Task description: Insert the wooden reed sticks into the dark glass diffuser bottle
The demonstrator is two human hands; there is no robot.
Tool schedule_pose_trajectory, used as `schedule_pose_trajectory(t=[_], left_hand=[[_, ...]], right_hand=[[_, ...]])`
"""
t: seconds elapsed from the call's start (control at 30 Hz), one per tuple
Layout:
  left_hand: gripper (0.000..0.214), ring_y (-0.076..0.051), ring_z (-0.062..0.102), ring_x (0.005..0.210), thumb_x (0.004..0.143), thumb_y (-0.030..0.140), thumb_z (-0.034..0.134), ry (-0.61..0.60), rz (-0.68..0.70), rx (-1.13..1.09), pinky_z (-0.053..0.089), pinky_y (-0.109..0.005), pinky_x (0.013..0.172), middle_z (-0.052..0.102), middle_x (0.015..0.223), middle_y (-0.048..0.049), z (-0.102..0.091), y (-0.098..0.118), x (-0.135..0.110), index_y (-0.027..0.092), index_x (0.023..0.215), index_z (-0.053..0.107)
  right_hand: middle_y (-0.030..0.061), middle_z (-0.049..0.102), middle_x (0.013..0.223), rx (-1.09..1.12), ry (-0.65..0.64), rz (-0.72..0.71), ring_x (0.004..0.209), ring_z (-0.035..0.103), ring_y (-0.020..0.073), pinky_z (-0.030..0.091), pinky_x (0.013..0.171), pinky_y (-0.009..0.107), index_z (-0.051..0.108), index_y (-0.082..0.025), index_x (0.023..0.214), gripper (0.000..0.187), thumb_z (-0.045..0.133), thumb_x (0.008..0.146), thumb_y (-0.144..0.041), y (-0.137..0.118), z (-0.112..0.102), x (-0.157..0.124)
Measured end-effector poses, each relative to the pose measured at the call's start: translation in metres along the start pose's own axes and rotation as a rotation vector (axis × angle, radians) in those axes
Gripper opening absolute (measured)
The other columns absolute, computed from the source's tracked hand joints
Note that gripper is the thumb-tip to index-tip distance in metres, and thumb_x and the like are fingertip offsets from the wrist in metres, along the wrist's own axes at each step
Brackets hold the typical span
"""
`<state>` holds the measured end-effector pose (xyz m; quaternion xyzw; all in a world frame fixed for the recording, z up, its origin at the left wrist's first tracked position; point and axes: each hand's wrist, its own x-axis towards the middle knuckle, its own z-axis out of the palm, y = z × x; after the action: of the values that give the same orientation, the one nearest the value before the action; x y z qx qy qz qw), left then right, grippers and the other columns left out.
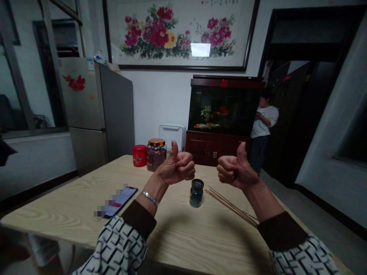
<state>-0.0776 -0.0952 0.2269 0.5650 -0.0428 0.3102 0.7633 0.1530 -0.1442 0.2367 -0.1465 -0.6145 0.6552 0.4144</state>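
My left hand (178, 167) is raised over the table, thumb pointing up and the other fingers curled into the palm, holding nothing. Opposite it, my right hand (236, 170) makes the same thumbs-up, also with nothing in it. Between and below the hands, a small dark glass jar (196, 194) with a black lid stands upright on the wooden table (177, 244). Several thin brown sticks (229, 206) lie on the tabletop below my right hand, their near ends by my right sleeve. Neither hand touches the jar or the sticks.
A phone (122, 201) with its screen lit lies left of my left wrist. At the far edge stand a red canister (139, 156) and a large copper-lidded jar (156, 154). Beyond are a fridge (86, 114), a fish tank (223, 109) and a standing person (265, 118).
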Motion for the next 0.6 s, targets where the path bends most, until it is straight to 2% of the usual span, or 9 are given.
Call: schedule_pose_trajectory(t=[0.1,0.2,0.43,0.53,0.6], left_hand=[[0.071,-0.008,0.023,0.041,0.077,0.083,0.038,-0.008,-0.046,-0.115,0.027,-0.023,0.044,0.022,0.043,0.0061,-0.017,-0.031,-0.013,0.019,0.049,0.026],[0.071,-0.008,0.021,0.04,0.077,0.083,0.036,0.013,-0.073,-0.185,0.025,-0.022,0.044,0.021,0.043,0.0064,-0.031,-0.053,-0.02,0.019,0.05,0.026],[0.071,-0.008,0.021,0.041,0.076,0.084,0.039,0.006,-0.088,-0.2,0.026,-0.022,0.044,0.02,0.043,0.0068,-0.048,-0.065,-0.019,0.019,0.051,0.026],[0.07,-0.009,0.026,0.043,0.075,0.084,0.042,0.078,-0.062,-0.114,0.029,-0.022,0.046,0.025,0.045,0.0064,-0.062,-0.073,-0.023,0.019,0.053,0.03],[0.063,-0.009,0.034,0.047,0.078,0.077,0.051,0.249,-0.023,0.012,0.032,-0.022,0.05,0.036,0.052,0.0051,-0.075,-0.086,-0.026,0.018,0.059,0.039]], right_hand=[[-0.0077,0.027,0.045,0.094,-0.004,0.013,0.038,0.017,0.0043,0.015,0.039,0.02,0.03,-0.021,0.053,0.073,0.016,0.076,-0.088,0.033,-0.01,-0.008],[-0.0074,0.027,0.045,0.145,0.004,0.038,0.038,0.018,0.0044,0.016,0.039,0.019,0.031,-0.021,0.053,0.073,0.016,0.077,-0.088,0.052,-0.018,-0.012],[-0.0076,0.027,0.045,0.105,0.062,0.07,0.038,0.017,0.0043,0.015,0.039,0.02,0.03,-0.021,0.053,0.073,0.015,0.077,-0.088,0.061,-0.03,-0.01],[-0.0074,0.029,0.049,-0.13,0.202,0.141,0.04,0.018,0.005,0.014,0.041,0.02,0.036,-0.02,0.056,0.073,0.018,0.078,-0.088,0.067,-0.037,-0.005],[-0.005,0.039,0.054,-0.517,0.372,0.224,0.043,0.028,0.0072,0.02,0.043,0.021,0.047,-0.019,0.066,0.071,0.027,0.079,-0.086,0.074,-0.043,0.002]])
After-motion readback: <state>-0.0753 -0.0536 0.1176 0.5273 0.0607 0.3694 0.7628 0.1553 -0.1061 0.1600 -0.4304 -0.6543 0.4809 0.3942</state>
